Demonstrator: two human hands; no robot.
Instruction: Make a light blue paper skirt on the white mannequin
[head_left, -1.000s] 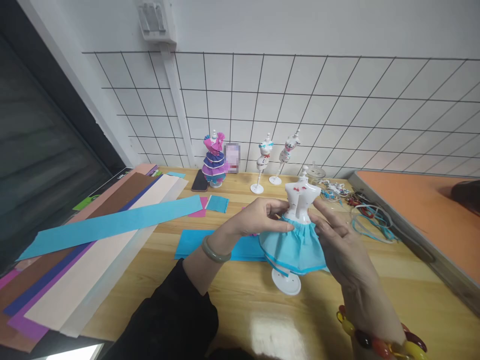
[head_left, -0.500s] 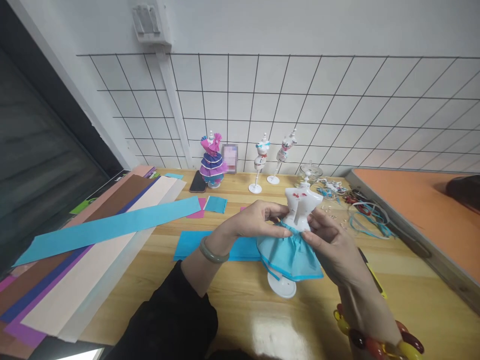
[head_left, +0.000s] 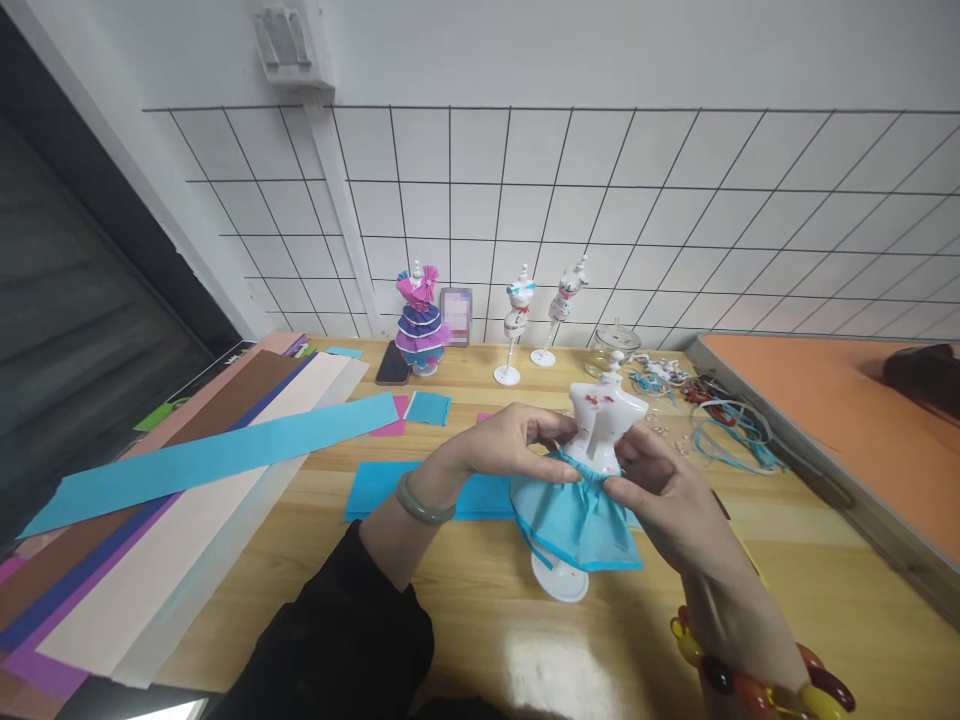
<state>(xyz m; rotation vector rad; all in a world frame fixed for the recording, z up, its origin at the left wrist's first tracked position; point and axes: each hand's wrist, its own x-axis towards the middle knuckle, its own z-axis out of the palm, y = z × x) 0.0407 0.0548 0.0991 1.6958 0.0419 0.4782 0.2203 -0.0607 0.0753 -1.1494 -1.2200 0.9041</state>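
Note:
A white miniature dress form (head_left: 600, 425) with small red marks on its chest stands a little tilted before me. Around its waist sits a light blue gathered skirt (head_left: 581, 525), flaring over the round white base (head_left: 559, 580). My left hand (head_left: 517, 443) grips the skirt's waistband from the left, thumb in front and fingers behind. On the other side, my right hand (head_left: 660, 485) pinches the waistband with its thumb in front. The fingers behind the form are partly hidden. A folded blue sheet (head_left: 390, 490) lies beneath my left forearm.
Long coloured paper strips (head_left: 195, 450) cover the table's left. At the back stand a dressed form (head_left: 420, 320), two bare white forms (head_left: 517, 320), a phone (head_left: 393, 364) and a glass jar (head_left: 611, 350). Cords (head_left: 731, 435) lie near an orange-topped board (head_left: 810, 410) at right.
The dress form and skirt have shifted slightly downward in the view, with both hands staying on the waistband. The background has moved slightly left.

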